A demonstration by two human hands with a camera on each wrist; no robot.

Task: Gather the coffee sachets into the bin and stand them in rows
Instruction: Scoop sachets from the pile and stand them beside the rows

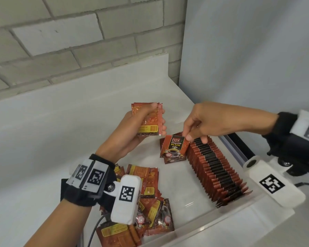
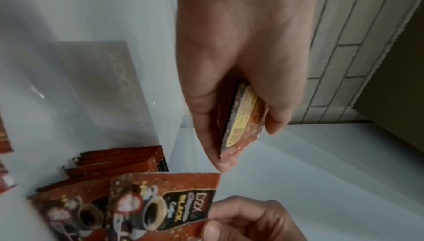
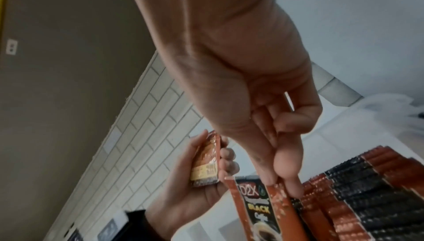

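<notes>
A single coffee sachet (image 1: 174, 148) is pinched by its top right corner between the thumb and forefinger of the right hand (image 1: 209, 122), printed face toward the wearer, at the far end of the standing row (image 1: 216, 172). It is held by the corner, presumably so that its lower edge can be slid down against the last sachet without the fingers getting in the way. One or two more sachets stand behind and slightly below it, so a second row may be starting there (this cannot be told for certain).

The row itself runs along the right side of the clear bin (image 1: 203, 227), from near to far, its sachets packed upright and leaning on each other, which is what keeps such thin packets standing.

A small stack of sachets (image 1: 147, 120) is clamped in the left hand (image 1: 132, 132), thumb across the back print and fingers curled round the far edge. It is kept raised just left of the right hand, likely as a ready supply.

A loose heap of sachets (image 1: 150, 198) lies flat at the near left of the bin, partly under the left wrist camera (image 1: 126, 198), and is yet to be stood up.
</notes>
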